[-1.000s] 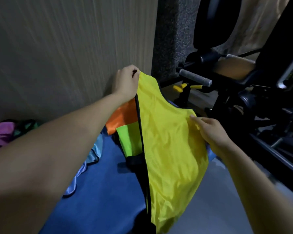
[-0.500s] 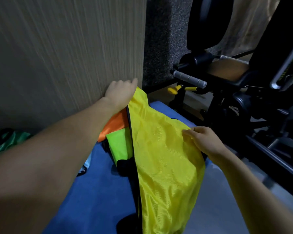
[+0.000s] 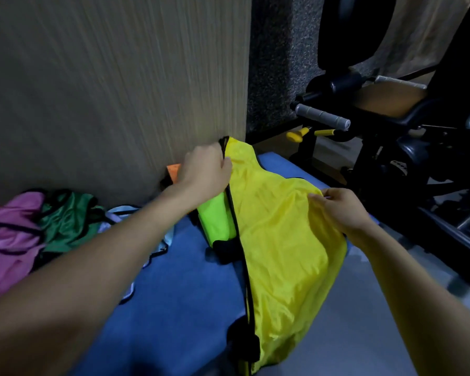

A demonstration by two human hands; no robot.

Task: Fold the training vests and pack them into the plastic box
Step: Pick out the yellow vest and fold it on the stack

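A: Nearest, the yellow vest (image 3: 282,240) hangs over the blue mat (image 3: 174,308), its black-trimmed edge running down the middle. What could spoil this?

B: Thin, slippery cloth, I'd judge; if either pinch loosens, the fold slides askew.

A: The grips?

B: The right hand (image 3: 345,210) pinches the vest's right edge. The left hand (image 3: 204,175) has its fingers curled round the top strap, close to the wood-grain wall (image 3: 120,90).

A: And farther back?

B: A lime vest (image 3: 215,221) and an orange one (image 3: 174,170) lie behind it (no plastic box shows), then the gym machine (image 3: 377,118).
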